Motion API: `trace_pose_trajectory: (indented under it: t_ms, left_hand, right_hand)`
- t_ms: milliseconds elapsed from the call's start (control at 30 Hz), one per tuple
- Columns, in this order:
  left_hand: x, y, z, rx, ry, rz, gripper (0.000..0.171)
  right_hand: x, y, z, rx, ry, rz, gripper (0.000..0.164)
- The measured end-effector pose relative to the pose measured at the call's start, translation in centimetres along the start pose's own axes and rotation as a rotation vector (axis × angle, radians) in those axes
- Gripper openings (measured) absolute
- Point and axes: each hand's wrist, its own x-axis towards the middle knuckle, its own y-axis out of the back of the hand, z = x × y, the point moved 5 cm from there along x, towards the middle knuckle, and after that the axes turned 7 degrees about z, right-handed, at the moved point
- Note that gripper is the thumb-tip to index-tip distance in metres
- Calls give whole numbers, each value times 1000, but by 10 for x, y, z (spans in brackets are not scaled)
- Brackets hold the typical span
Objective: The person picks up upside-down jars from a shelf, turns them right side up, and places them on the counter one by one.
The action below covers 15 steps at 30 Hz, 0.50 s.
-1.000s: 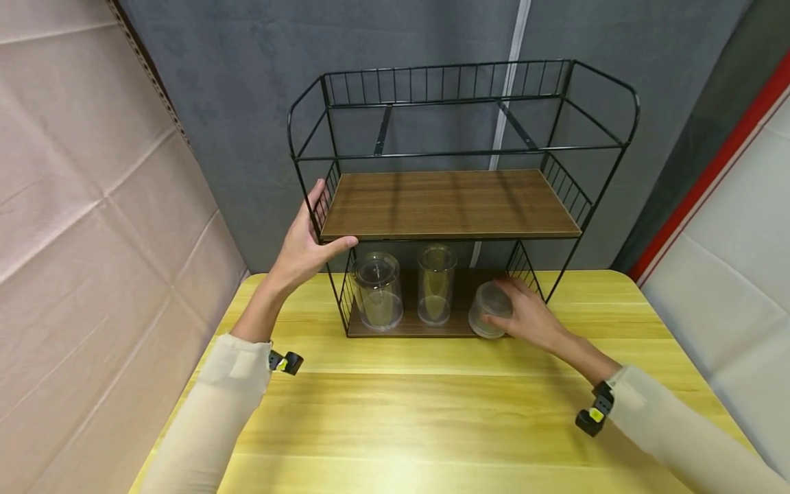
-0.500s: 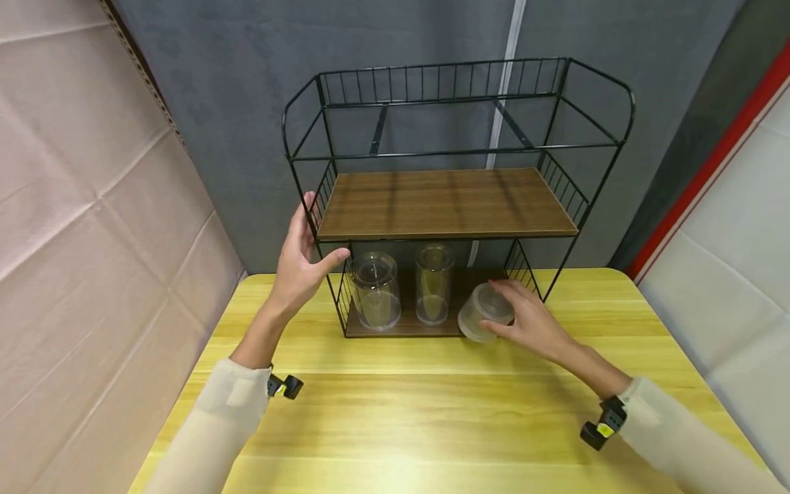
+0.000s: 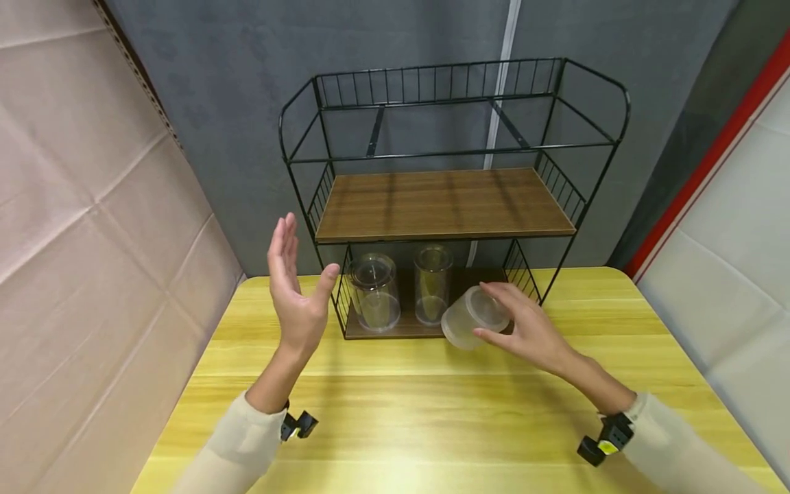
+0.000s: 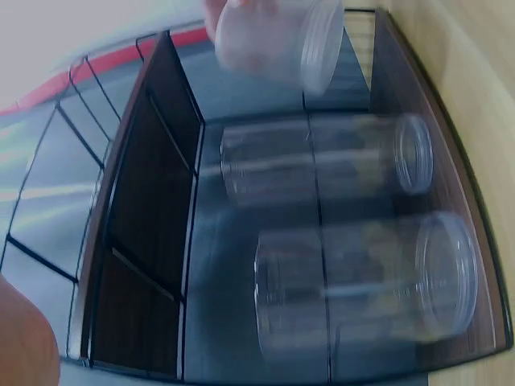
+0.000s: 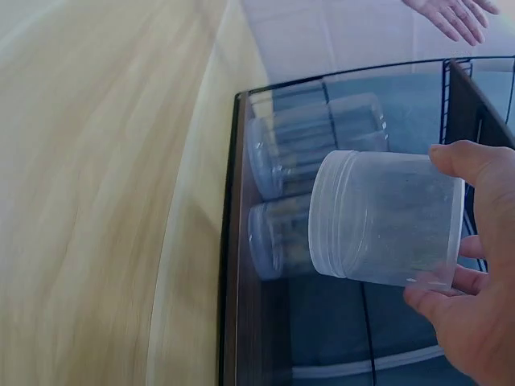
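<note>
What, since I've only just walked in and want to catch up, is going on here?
A person holds the short jar in their right grip, tilted and raised off the lower shelf at the front of the rack. Their left grip is raised beside the rack, fingers extended, holding nothing. Two taller jars stand upright side by side on the lower shelf.

The right hand (image 5: pixel 487 273) gripped a translucent jar (image 5: pixel 390 217), thumb on one side and fingertips on the other, its ridged end pointing away from the palm. Behind it, one clear jar (image 5: pixel 322 137) and a second clear jar (image 5: pixel 278 237) stood on a dark shelf board (image 5: pixel 251 338) beside the pale wooden tabletop (image 5: pixel 105 201). The left hand (image 5: pixel 455 14), fingers extended, appeared beyond the black wire frame (image 5: pixel 354 71).
</note>
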Motion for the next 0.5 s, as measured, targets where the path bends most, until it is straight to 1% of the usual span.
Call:
trace_pose_trajectory:
  t_ms: [67, 133, 200, 267, 333, 400, 433, 500]
  left_hand:
    - [-7, -4, 8, -19, -69, 41, 96]
    - [-13, -9, 14, -55, -132, 62, 91]
    - [-21, -15, 18, -85, -178, 43, 87]
    - [-30, -21, 19, -88, -197, -18, 82]
    - [-41, -27, 17, -60, -193, -98, 78]
    - [-51, -31, 13, -26, -161, -175, 76]
    - [-57, -33, 10, -8, -135, -214, 76]
    - [-67, -37, 4, 20, -53, -293, 79]
  right_hand:
    - [-1, 0, -5, 62, -22, 0, 79]
    - [-1, -2, -10, 133, -50, -2, 79]
    - [-2, -4, -14, 210, -73, -2, 78]
    - [-3, -6, -17, 282, -91, 2, 77]
    - [-4, -9, -21, 371, -104, 10, 76]
    - [-5, -12, -25, 464, -112, 15, 74]
    - [-5, -14, -26, 508, -114, 17, 73]
    - [-5, -17, -29, 597, -123, 19, 71]
